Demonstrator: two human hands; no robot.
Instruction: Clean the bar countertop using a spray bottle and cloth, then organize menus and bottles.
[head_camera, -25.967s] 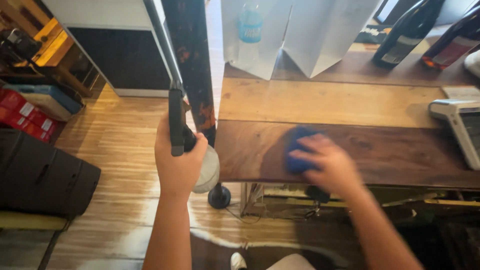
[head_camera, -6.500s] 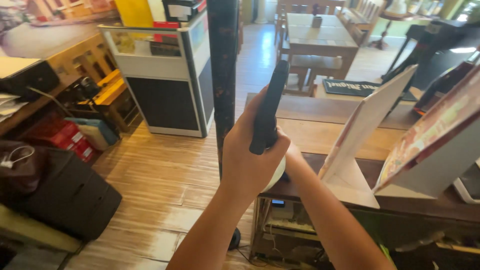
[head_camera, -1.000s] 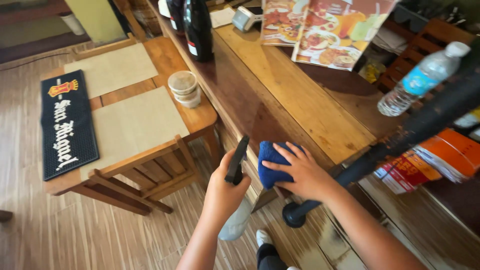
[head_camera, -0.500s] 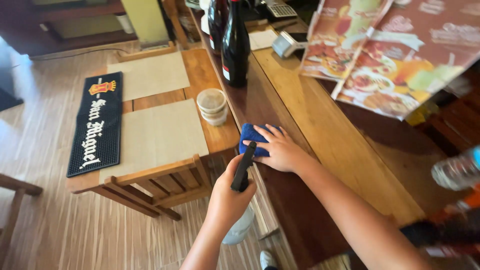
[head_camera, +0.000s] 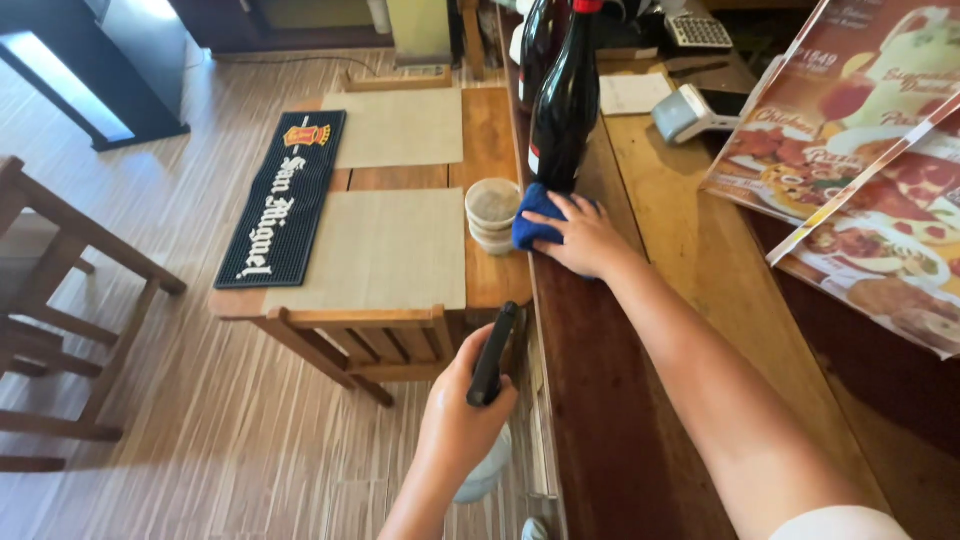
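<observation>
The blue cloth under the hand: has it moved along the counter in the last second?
Yes. The blue cloth has slid along the dark counter strip toward the dark bottle and now lies at its base, under the right hand.

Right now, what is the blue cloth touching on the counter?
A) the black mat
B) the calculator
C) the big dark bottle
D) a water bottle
C: the right hand presses the blue cloth onto the dark counter right at the foot of the big dark bottle, while the left hand holds a spray bottle lower down.
</observation>
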